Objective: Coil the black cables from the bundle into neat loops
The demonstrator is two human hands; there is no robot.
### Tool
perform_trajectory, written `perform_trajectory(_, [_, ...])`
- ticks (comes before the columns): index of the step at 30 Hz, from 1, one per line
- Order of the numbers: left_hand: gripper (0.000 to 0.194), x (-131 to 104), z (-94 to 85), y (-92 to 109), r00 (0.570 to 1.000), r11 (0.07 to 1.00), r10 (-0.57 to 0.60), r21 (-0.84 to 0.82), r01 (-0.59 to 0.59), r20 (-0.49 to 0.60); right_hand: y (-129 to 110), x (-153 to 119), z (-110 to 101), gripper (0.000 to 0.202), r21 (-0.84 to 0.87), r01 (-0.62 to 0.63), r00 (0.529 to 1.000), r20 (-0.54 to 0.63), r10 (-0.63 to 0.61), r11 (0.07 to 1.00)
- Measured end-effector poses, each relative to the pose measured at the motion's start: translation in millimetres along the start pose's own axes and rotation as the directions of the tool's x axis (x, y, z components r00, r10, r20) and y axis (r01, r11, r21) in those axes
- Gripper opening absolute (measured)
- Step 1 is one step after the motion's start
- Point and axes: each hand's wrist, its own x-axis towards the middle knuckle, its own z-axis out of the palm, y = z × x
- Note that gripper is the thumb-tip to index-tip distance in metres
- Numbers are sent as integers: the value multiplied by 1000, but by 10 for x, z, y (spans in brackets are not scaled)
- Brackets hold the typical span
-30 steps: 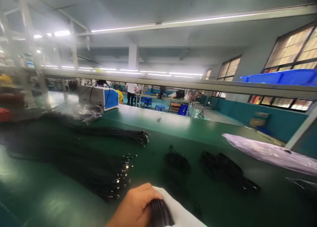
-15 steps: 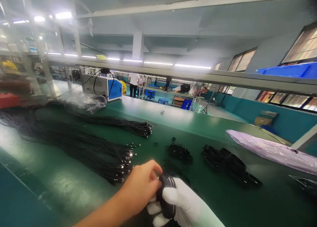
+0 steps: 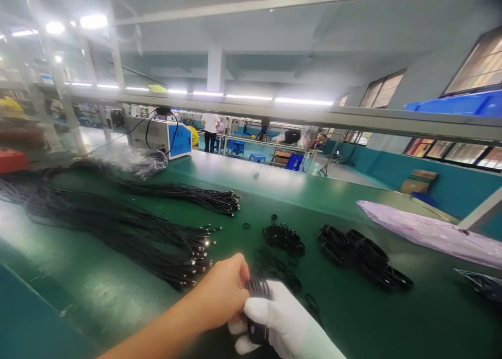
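Observation:
A black coiled cable [image 3: 258, 332] is wrapped in the fingers of my right hand [image 3: 284, 317], which wears a white glove. My bare left hand [image 3: 225, 291] has its fingers closed at the upper left side of the coil; whether they pinch a cable end or a band is hidden. Small black bands [image 3: 283, 239] lie in a pile just beyond my hands, with more loose ones nearer. Left of my hands, a long bundle of black cables [image 3: 157, 249] ends in small metal plugs. Another cable bundle [image 3: 196, 196] lies behind it.
Coiled black cables [image 3: 364, 252] lie to the right on the green table [image 3: 314, 202]. A pinkish plastic bag [image 3: 427, 233] rests at the far right. A blue and grey machine [image 3: 167, 138] and clear plastic [image 3: 141, 160] stand at the back left. Someone stands in the background.
Both hands and the coil have shifted slightly to the left. The left hand remains closed against the coil. The table items have stayed where they were.

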Motion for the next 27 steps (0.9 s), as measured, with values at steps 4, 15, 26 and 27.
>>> perform_trajectory(4, [14, 21, 24, -16, 1000, 997, 17, 70, -17, 6, 32, 12, 45, 37, 39, -11, 1000, 7, 11, 999])
perform_trajectory(15, [15, -59, -71, 97, 978, 911, 194, 384, -152, -74, 61, -49, -26, 20, 63, -131, 985, -104, 137, 989])
perform_trajectory(26, [17, -97, -88, 38, 941, 718, 340, 649, -251, -12, 72, 36, -8, 18, 42, -89, 995, 42, 88, 995])
perform_trajectory(27, [16, -83, -114, 48, 943, 736, 332, 625, -259, -1, 94, 33, -43, 16, 64, -92, 996, 2, 92, 994])
